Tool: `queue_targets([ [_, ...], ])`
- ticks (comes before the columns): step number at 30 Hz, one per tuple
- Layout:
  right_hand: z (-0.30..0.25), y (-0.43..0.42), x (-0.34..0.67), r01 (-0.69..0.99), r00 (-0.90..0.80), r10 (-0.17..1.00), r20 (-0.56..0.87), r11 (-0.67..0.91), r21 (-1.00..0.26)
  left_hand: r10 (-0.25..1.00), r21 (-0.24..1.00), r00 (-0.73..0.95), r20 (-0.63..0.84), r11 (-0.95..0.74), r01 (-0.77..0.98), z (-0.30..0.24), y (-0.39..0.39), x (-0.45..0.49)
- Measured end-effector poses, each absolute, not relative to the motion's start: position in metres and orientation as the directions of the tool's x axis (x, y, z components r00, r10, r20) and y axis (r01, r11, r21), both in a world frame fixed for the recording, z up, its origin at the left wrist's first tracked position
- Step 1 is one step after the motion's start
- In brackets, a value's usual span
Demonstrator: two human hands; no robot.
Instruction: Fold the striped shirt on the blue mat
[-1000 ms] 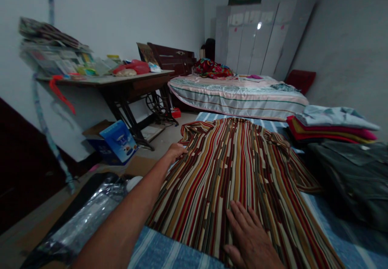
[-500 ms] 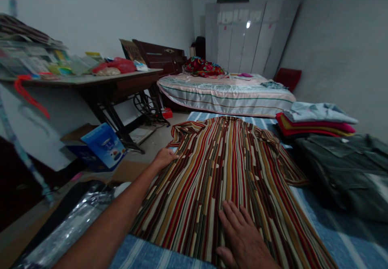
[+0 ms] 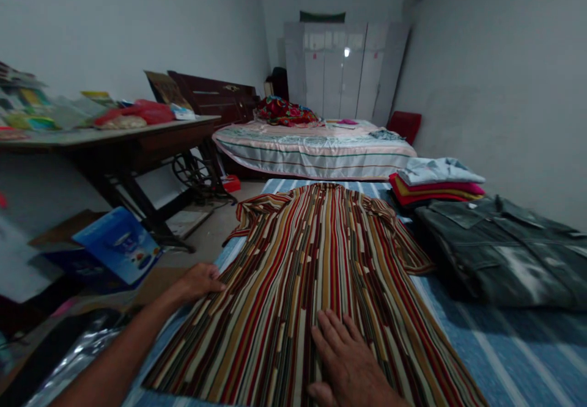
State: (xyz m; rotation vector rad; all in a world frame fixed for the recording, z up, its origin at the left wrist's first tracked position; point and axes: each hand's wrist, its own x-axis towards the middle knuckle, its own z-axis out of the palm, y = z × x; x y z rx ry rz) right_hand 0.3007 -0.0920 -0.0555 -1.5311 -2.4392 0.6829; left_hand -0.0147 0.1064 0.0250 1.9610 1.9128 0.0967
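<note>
A striped short-sleeved shirt [image 3: 275, 272] in brown, red, tan and cream lies spread on a blue striped bed cover [image 3: 463, 333], its collar at the far end. My left hand [image 3: 200, 283] is closed on the shirt's left side edge, thumb and fingers pinching the cloth below the sleeve. Flat on the middle of the shirt near its lower part rests my right hand [image 3: 343, 355], palm down with fingers stretched out.
Right of the shirt lie a dark green jacket [image 3: 499, 242] and a stack of folded clothes [image 3: 435, 178]. On the left are a sewing machine table [image 3: 123, 138] and a blue box [image 3: 117, 245]. Behind stand another bed [image 3: 312, 150] and a wardrobe [image 3: 337, 71].
My left hand has moved down the shirt's left edge, toward me. That side's lower hem now spreads farther left. My right hand stays flat on the cloth. The view has turned slightly right.
</note>
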Motion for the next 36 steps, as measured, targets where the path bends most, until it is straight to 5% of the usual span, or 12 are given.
queue_targets([
  [4, -0.054, -0.09, 0.301, 0.791, -0.466, 0.881, -0.08, 0.375, -0.483, 0.994, 0.111, 0.072, -0.088, -0.062, 0.992, 0.03, 0.099, -0.008],
  [9, -0.054, -0.092, 0.302, 0.789, -0.471, 0.882, -0.015, 0.414, -0.453, 0.888, -0.015, 0.399, 0.229, -0.406, 0.914, 0.014, 0.076, 0.034],
  [19, -0.117, -0.076, 0.294, 0.868, -0.41, 0.86, 0.304, 0.47, -0.158, 0.92, -0.1, 0.391, -0.001, -0.389, 0.916, -0.043, 0.058, 0.053],
  [25, -0.149, -0.063, 0.282, 0.915, -0.341, 0.652, 0.677, 0.395, 0.081, 0.94, -0.163, 0.333, -0.077, -0.341, 0.926, -0.034, 0.057, 0.057],
  [31, -0.145, -0.052, 0.274, 0.95, -0.211, 0.43, 0.878, 0.303, 0.08, 0.943, -0.153, 0.333, -0.026, -0.333, 0.931, -0.026, 0.057, 0.069],
  [36, -0.157, -0.045, 0.272, 0.943, -0.274, 0.408, 0.871, 0.29, 0.161, 0.836, -0.027, 0.534, 0.129, -0.535, 0.844, -0.02, 0.078, 0.127],
])
